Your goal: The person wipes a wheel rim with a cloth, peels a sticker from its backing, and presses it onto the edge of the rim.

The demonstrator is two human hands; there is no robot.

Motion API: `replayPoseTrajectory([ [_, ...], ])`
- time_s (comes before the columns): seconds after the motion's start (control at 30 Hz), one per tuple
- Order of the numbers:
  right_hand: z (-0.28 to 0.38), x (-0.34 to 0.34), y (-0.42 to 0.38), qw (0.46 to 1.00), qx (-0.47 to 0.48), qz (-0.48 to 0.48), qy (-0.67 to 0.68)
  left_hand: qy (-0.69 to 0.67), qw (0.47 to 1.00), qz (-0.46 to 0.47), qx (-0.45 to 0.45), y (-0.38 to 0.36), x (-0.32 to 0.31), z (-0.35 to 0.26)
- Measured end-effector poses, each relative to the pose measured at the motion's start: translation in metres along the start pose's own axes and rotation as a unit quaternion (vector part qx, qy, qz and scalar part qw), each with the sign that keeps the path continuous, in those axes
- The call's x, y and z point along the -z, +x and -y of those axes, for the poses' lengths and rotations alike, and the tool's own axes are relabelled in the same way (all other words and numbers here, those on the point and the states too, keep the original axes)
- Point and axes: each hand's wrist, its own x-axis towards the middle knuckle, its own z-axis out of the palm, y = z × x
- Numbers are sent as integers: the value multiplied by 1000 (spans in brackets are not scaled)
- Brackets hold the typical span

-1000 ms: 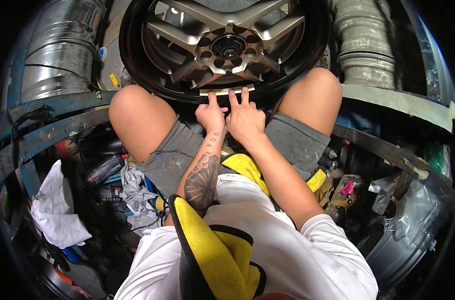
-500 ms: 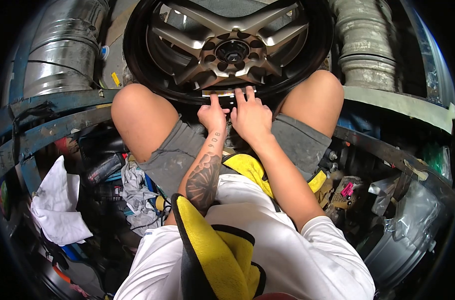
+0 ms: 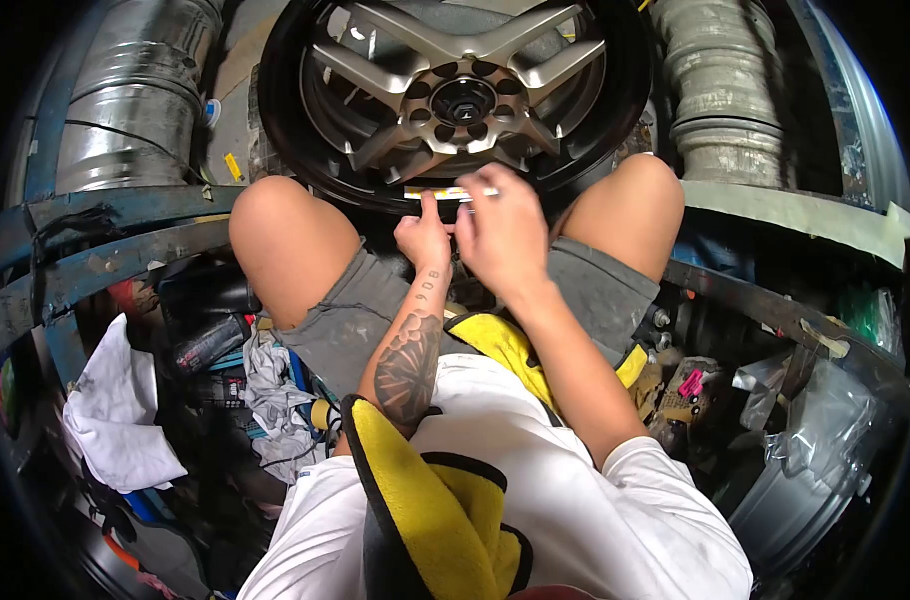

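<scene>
A wheel rim (image 3: 465,160) with bronze-grey spokes and a black outer lip leans between the knees. Along its near edge lies a narrow white strip with yellow marks (image 3: 427,194), like a sticker. My left hand (image 3: 424,240) presses one outstretched finger on the strip's left part; its other fingers are curled and hold nothing visible. My right hand (image 3: 505,232) hovers at the strip's right end, smeared by motion, its fingers bent. Whether it touches or grips the strip cannot be made out.
Silver cylindrical rims stand in stacks at left (image 3: 135,100) and right (image 3: 725,90). Blue metal bars (image 3: 125,215) cross beside both legs. A white cloth (image 3: 120,410), a spray can (image 3: 210,342) and a plastic-covered rim (image 3: 810,470) lie lower down. Yellow-black towels (image 3: 425,490) rest on the body.
My right hand has lifted its two extended fingers from the strip and bent them. My left hand keeps its finger on the strip. The rim appears slightly shifted in view.
</scene>
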Motion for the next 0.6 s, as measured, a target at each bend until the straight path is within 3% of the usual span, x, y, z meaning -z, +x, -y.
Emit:
replayPoseTrajectory([
  [0.1,-2,51,46,971,-66,-207,96,-35,999,21,27,5,0,5],
  [0.17,-23,59,72,938,-200,-205,196,-42,998,30,24,5,-1,3],
  [0.2,-38,53,85,919,-223,-174,275,-40,998,36,26,5,-1,0],
  [0.27,-56,45,113,850,-255,-51,458,-40,998,40,26,6,-2,-5],
  [0.3,-62,43,126,877,-263,-2,403,-46,998,40,21,6,-2,-7],
  [0.37,-78,27,147,863,-267,17,428,-58,997,41,11,8,-4,-10],
  [0.5,-83,-19,167,859,-201,-130,453,-53,997,54,-13,17,-6,-28],
  [0.53,-82,-19,169,878,-220,-136,402,-53,997,46,-14,18,-5,-34],
  [0.6,-78,-19,164,862,-213,-163,430,-43,998,43,-36,22,-1,-33],
])
